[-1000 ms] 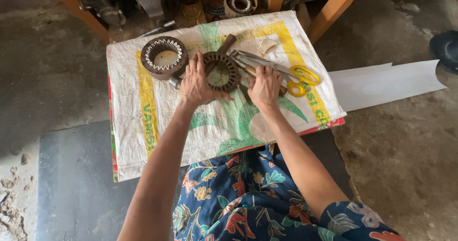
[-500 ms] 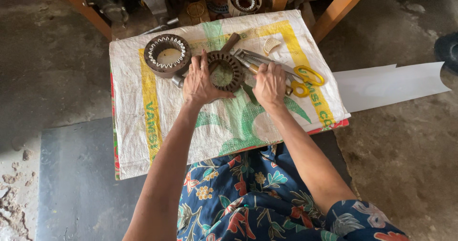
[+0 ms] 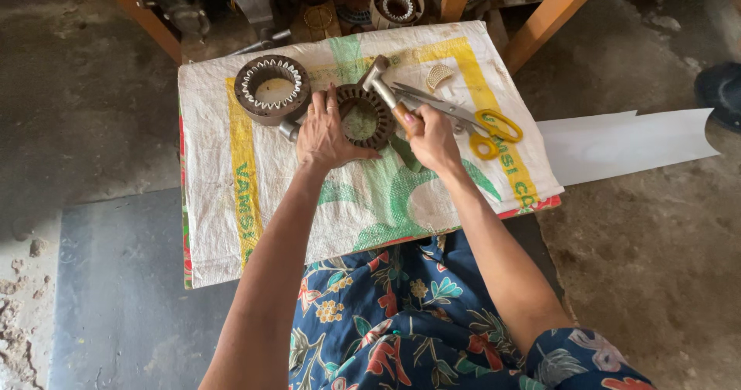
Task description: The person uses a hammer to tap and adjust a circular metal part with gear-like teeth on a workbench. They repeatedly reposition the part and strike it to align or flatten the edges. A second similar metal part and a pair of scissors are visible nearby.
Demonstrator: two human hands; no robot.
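Left hand is flat on the near rim of a dark metal ring, fingers spread and gripping it against the sack-covered surface. Right hand is clenched round the wooden handle of a small hammer — its head sits at the ring's 1 o'clock. A second ring lies at 10 o'clock, yellow-handled scissors at 3 o'clock.

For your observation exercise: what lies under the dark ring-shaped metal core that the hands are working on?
Under the dark ring-shaped metal core lies a white woven sack with green and yellow print, showing through its hole. The left hand covers its near-left edge, so nothing beneath there can be seen.
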